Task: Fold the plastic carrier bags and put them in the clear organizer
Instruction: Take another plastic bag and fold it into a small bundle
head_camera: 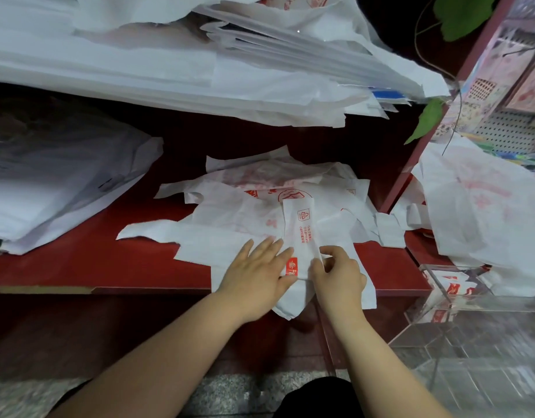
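White plastic bag (301,233): head view, centre of frame. I've got it lying on the red shelf (109,260), narrowed to a strip with its red print up, and the near end hangs over the shelf's front edge.
Slip risk: my call is that thin film on film is slick. If the flat hand lifts early, the strip springs open and the fold is lost.
Snag risk: the loose pile (260,182) lies right under and behind the strip. A pinch that takes two layers would drag a neighbour along.
Edge risk: I reckon a tug toward the body could slide that overhanging end off the shelf.
Left hand (257,267): palm down with fingers straight and a little fanned, pressing the strip's left side flat. The forearm comes in from the lower left of the frame.
Right hand (335,273): just beside the left hand, thumb and forefingers curled and pinching a crease at the strip's right edge. I can't tell what the tucked fingers do.
Clear organizer (471,303): lower right of the frame, beside the shelf. What look like folded, red-printed bags show through its wall.
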The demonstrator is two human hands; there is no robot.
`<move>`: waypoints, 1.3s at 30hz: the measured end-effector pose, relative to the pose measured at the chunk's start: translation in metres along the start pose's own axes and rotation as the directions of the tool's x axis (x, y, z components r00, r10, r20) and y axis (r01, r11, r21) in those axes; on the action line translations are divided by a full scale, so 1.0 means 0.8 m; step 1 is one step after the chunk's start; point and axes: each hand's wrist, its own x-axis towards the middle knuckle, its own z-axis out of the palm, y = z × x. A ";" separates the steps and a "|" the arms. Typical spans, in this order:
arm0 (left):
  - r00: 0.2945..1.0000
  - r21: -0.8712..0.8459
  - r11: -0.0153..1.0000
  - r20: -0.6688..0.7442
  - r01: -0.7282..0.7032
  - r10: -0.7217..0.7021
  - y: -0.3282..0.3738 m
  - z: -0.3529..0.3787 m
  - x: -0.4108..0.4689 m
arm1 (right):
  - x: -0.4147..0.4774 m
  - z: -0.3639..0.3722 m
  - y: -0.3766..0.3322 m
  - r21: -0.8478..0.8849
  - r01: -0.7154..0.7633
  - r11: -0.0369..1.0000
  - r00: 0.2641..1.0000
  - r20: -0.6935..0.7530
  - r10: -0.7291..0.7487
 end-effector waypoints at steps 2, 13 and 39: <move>0.998 0.007 1.000 0.062 0.010 -0.011 -0.007 0.005 0.004 | -0.001 -0.001 0.000 -0.029 0.005 1.000 1.000 0.000 -0.005; 0.988 -0.017 0.993 0.106 0.116 -0.114 -0.009 0.004 0.003 | -0.006 -0.013 -0.006 -0.353 0.050 0.934 0.998 0.061 -0.031; 0.869 0.032 0.870 0.044 0.492 -0.493 -0.153 -0.028 -0.015 | -0.006 0.007 -0.009 -0.353 0.674 0.649 0.735 0.226 -0.640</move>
